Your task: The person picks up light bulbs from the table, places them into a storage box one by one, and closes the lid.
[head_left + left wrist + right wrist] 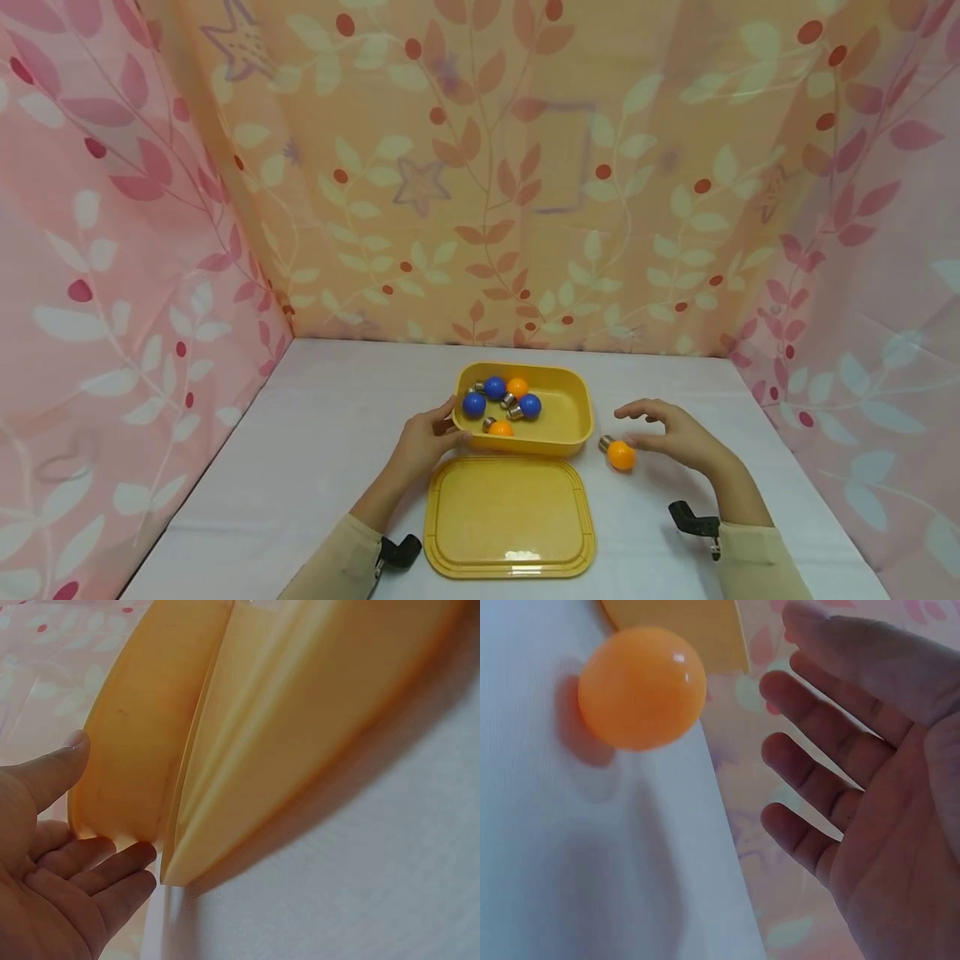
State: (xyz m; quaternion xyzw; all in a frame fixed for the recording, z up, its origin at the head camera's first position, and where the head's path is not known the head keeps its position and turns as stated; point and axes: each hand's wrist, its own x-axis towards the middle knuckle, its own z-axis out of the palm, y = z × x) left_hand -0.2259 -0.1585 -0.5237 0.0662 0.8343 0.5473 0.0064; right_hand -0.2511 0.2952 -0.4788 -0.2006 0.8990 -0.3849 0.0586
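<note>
A yellow plastic container [558, 408] stands open on the table, holding blue bulbs [474, 405] and orange bulbs [517, 387] with metal screw bases. My left hand [422, 443] holds it at the near left corner, thumb and fingers against its walls [135, 750]. Just right of the container, another orange bulb [621, 456] lies on the table, its base pointing up and left. Over this bulb, my right hand [678, 435] hovers with thumb and fingers spread. The right wrist view shows a gap between the loose bulb [641, 688] and the fingers [795, 761].
In front of the container lies a flat yellow lid [510, 517], close to its near wall. The white table [337, 400] meets a patterned cloth backdrop [525, 208] at the back, with pink cloth walls [112, 292] on both sides.
</note>
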